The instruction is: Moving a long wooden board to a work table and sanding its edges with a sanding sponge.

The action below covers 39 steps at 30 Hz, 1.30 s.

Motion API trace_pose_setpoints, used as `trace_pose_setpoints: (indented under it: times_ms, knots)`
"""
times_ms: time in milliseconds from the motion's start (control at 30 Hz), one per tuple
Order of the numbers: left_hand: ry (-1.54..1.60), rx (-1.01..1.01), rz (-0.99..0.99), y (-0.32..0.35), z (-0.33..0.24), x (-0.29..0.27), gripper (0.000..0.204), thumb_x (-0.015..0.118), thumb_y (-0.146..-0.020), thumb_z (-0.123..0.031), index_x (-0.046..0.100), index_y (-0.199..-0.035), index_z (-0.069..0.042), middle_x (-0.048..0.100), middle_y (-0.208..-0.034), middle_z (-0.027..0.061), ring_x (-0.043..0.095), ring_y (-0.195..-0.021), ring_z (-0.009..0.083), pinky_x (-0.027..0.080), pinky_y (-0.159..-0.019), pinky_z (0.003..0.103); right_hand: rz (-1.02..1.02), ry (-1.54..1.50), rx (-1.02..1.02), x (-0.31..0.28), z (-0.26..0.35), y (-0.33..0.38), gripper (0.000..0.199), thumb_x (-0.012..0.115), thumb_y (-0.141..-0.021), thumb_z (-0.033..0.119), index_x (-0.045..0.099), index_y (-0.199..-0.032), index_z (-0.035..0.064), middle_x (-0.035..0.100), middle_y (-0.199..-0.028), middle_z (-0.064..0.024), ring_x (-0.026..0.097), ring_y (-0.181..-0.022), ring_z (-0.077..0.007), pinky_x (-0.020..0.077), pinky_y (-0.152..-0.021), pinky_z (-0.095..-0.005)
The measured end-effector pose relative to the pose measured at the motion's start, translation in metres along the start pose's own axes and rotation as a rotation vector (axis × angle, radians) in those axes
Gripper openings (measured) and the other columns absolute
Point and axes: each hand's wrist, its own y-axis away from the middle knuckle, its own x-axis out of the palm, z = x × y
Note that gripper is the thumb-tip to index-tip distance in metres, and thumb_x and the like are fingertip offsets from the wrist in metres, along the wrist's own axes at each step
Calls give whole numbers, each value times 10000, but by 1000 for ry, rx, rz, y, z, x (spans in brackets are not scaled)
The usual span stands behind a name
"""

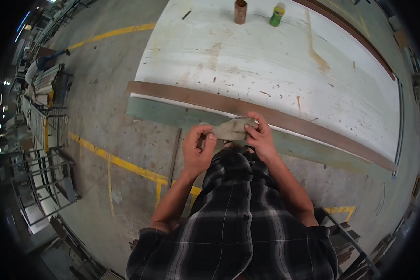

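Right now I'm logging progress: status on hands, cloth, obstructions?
Left hand and right hand both gripping cloth. Cloth spans between them. Can, bottle farther off, not obstructing.

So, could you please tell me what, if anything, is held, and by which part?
A greyish cloth: the left hand pinches its left end, the right hand its right end.

On the table [266,56] we saw a brown can [240,12] near the far side, with a green bottle [276,16] to its right and a short dark stick [186,15] to its left. A brown strip [359,39] ran along the far edge. We also saw yellow lines [126,31] on the grey floor [98,74], a metal rack [69,184] at left and, beyond it, another person [44,61].
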Motion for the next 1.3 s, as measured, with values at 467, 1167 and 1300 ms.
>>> trace_pose_setpoints:
  times_ms: [467, 1167, 1300]
  knots:
    - [-534, 605, -83, 1, -29, -60, 273, 622, -709, 61, 596, -949, -66, 514, -705, 46, 416, -541, 171, 342, -447, 274, -13, 21, 13, 61, 11, -16, 295, 651, -798, -40, 497, -1044, 13, 475, -745, 0, 493, -635, -66, 452, -441, -217]
    - [-468, 767, 8, 15, -38, -87, 270, 679, -702, 46, 660, -944, -70, 576, -806, 79, 598, -694, 270, 508, -664, 377, 420, -48, 488, 57, -11, -6, 79, 643, -827, 38, 640, -896, 0, 584, -868, -27, 525, -665, -60, 393, -500, -185]
    - [-515, 338, -97, 10, -36, -86, 278, 631, -755, 17, 613, -1029, -30, 601, -860, 122, 592, -713, 270, 479, -636, 338, 278, 309, -319, 48, 20, -6, 35, 568, -857, 11, 602, -850, 7, 564, -1083, -90, 506, -709, -61, 393, -563, -190]
